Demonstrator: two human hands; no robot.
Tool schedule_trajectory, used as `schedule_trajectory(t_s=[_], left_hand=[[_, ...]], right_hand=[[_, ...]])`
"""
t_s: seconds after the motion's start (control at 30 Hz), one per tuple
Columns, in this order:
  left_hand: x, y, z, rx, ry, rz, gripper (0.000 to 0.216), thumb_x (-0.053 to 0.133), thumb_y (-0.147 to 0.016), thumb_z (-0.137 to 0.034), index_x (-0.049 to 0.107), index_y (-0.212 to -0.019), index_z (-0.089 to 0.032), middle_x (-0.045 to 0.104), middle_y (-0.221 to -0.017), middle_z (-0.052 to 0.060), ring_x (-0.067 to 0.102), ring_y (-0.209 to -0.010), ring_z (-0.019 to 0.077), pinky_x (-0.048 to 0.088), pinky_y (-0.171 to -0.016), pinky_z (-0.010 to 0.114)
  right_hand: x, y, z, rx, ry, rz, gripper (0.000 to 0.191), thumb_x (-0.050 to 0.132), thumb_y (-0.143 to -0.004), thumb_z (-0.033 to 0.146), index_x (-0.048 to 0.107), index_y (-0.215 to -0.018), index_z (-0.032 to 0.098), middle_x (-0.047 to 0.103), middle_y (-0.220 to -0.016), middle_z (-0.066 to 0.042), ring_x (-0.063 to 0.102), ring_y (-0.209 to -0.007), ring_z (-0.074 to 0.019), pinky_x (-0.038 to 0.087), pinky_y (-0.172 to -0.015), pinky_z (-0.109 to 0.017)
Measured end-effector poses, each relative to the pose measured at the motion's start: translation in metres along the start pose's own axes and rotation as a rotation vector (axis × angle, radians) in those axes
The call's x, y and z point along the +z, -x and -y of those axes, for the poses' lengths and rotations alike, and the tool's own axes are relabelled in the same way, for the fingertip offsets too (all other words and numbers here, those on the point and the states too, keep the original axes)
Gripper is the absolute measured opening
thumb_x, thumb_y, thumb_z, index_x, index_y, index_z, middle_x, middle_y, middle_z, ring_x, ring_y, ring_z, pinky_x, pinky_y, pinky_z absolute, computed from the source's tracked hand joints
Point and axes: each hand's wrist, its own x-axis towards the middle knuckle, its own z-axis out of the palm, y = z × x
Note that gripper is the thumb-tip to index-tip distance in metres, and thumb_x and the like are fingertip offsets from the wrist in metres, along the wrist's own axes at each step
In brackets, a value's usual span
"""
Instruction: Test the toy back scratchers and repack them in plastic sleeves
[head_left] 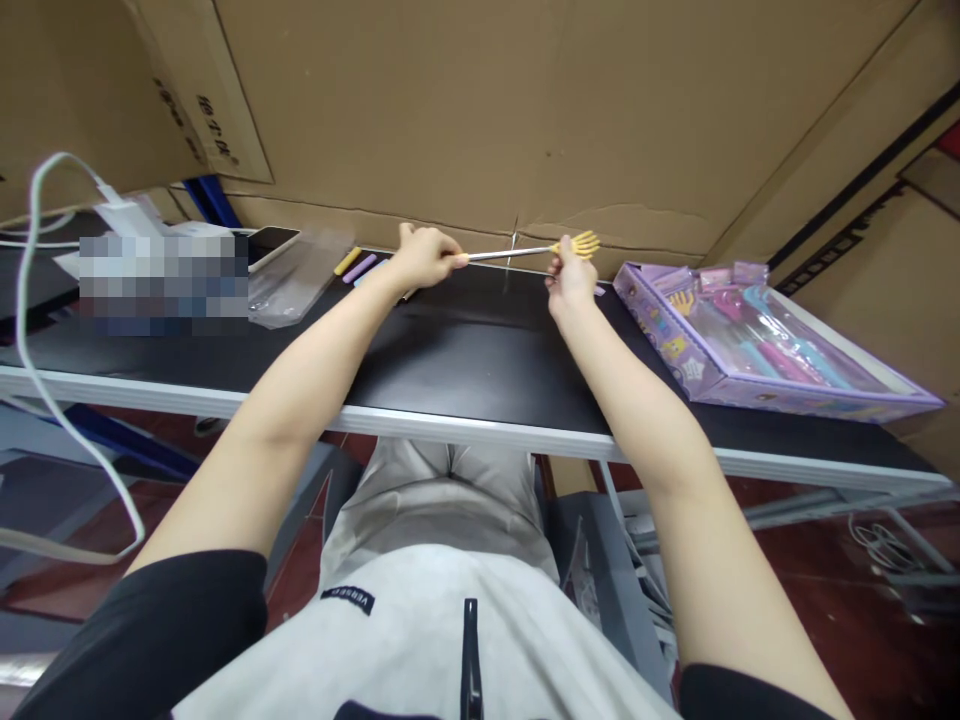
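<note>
Over the far side of the table (480, 340), holding a scratcher (502, 254) level, just off the black top and close up against the cardboard (525, 120). Pulled out long and gripped at both ends, probably to keep that thin metal rod straight and steady.

Left hand (424, 255) closed round the handle end, fingers wrapped tight on it. Right hand (570, 280) pinching the rod just below the yellow claw (583, 243), thumb and fingertips together on it, other fingers curled loosely. Can't tell how hard.

Just left of the left hand, lying flat: a few loose coloured sticks (358, 267) in yellow, purple and blue, next to a clear bag (292, 285) and a phone (271, 240). Off to the right, parked within easy reach: a purple box (750, 370) packed with more scratchers in pink and blue. Further left, a white cable (30, 330) looping down off the near edge.
</note>
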Motion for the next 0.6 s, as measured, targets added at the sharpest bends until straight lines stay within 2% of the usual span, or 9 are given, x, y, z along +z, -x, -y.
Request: schedule_trajectory(t_s=[0.1, 0.2, 0.37, 0.47, 0.6], left_hand=[[0.023, -0.002, -0.017, 0.064, 0.011, 0.024, 0.019, 0.066, -0.095, -0.033, 0.074, -0.082, -0.022, 0.064, -0.066, 0.002, 0.069, -0.100, 0.0311, 0.029, -0.116, 0.058], [0.033, 0.001, -0.026, 0.053, 0.025, 0.057, 0.019, 0.066, -0.093, -0.034, 0.073, -0.080, -0.022, 0.064, -0.065, 0.001, 0.069, -0.099, 0.0310, 0.030, -0.118, 0.059], [0.031, 0.004, -0.030, 0.010, 0.065, 0.058, 0.023, 0.066, -0.096, -0.035, 0.071, -0.079, -0.020, 0.066, -0.068, 0.003, 0.069, -0.099, 0.0295, 0.034, -0.118, 0.055], [0.029, 0.005, -0.033, -0.016, 0.093, 0.037, 0.024, 0.067, -0.097, -0.035, 0.069, -0.080, -0.018, 0.067, -0.071, 0.005, 0.069, -0.098, 0.0287, 0.041, -0.113, 0.050], [0.031, 0.005, -0.039, -0.078, 0.230, 0.038, 0.024, 0.067, -0.098, -0.037, 0.072, -0.086, -0.016, 0.067, -0.069, 0.005, 0.067, -0.089, 0.0254, 0.050, -0.100, 0.039]], right_hand=[[0.017, 0.010, -0.017, -0.093, 0.115, 0.150, 0.053, 0.076, -0.097, 0.069, 0.051, -0.081, 0.025, 0.052, -0.068, 0.004, 0.064, -0.072, -0.0146, 0.043, -0.059, -0.025], [0.018, 0.017, -0.020, -0.092, 0.125, 0.204, 0.055, 0.078, -0.095, 0.069, 0.052, -0.079, 0.024, 0.051, -0.069, 0.004, 0.061, -0.068, -0.0131, 0.041, -0.056, -0.022], [0.016, 0.029, -0.010, -0.038, 0.048, 0.215, 0.056, 0.080, -0.098, 0.062, 0.049, -0.073, 0.023, 0.047, -0.064, 0.005, 0.045, -0.057, -0.0073, 0.035, -0.049, -0.019], [0.018, 0.033, -0.008, -0.021, 0.074, 0.201, 0.056, 0.078, -0.098, 0.065, 0.050, -0.074, 0.023, 0.048, -0.063, 0.006, 0.045, -0.055, -0.0068, 0.034, -0.046, -0.018], [0.023, 0.043, -0.004, 0.000, 0.165, 0.226, 0.052, 0.080, -0.100, 0.057, 0.052, -0.075, 0.020, 0.053, -0.063, 0.007, 0.048, -0.053, -0.0042, 0.033, -0.048, -0.014]])
